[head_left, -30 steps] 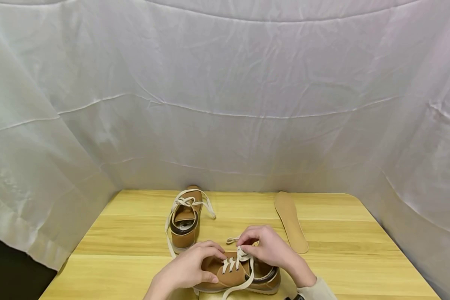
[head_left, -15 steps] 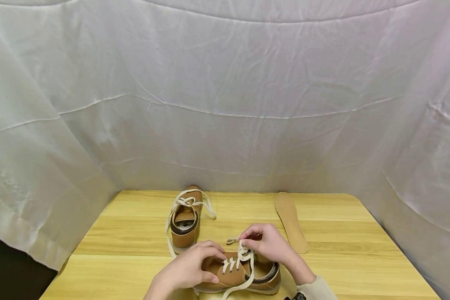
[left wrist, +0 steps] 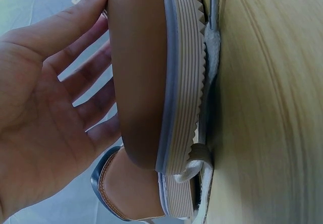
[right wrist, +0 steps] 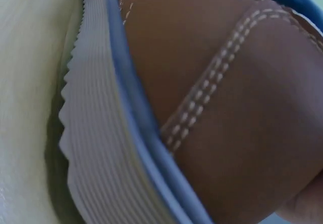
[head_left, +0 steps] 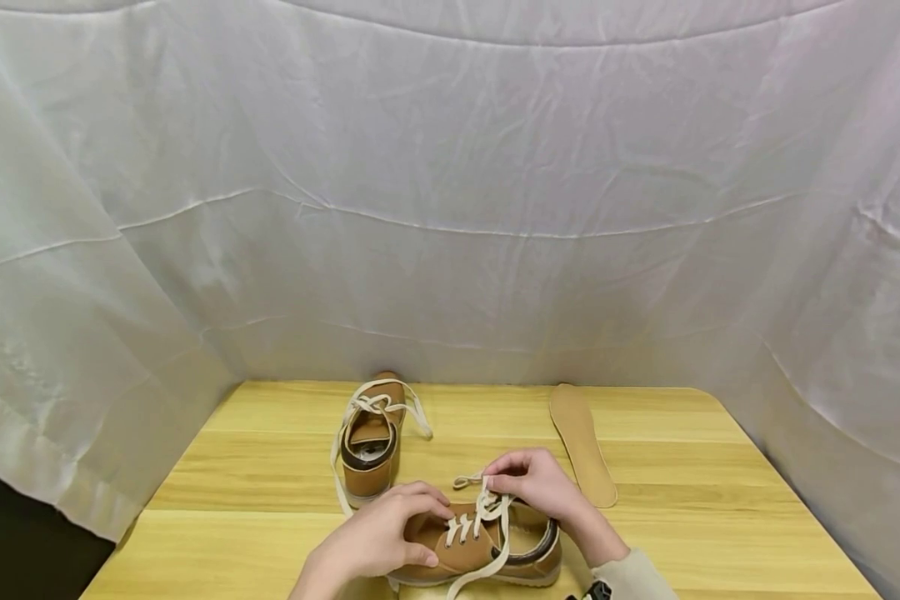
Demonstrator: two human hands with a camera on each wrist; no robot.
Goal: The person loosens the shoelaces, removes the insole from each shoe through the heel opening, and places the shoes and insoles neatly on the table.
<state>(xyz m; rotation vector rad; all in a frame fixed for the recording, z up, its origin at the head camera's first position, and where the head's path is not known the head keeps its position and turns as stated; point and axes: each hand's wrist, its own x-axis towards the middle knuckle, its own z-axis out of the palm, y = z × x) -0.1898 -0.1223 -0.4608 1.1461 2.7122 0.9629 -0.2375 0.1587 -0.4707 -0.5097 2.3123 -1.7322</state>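
Note:
A tan lace-up shoe (head_left: 487, 550) lies near the table's front edge, toe to the left. My left hand (head_left: 426, 530) grips its toe, fingers over the top and thumb on the near side. The left wrist view shows those fingers (left wrist: 75, 67) against the brown toe (left wrist: 139, 72), above the ribbed sole (left wrist: 184, 82). My right hand (head_left: 492, 483) pinches the cream shoelace (head_left: 486, 502) just above the eyelets. In the right wrist view only the shoe's stitched brown side (right wrist: 227, 108) and its ribbed sole (right wrist: 96, 153) are visible.
A second tan shoe (head_left: 370, 446) with loose laces stands behind and to the left. A tan insole (head_left: 581, 442) lies at the back right. The wooden table (head_left: 690, 500) is walled in by white cloth (head_left: 450, 208) at the back and sides.
My right hand has risen slightly and shifted right with the lace pinched, uncovering more of the shoe's opening. The left hand and the shoe have stayed put.

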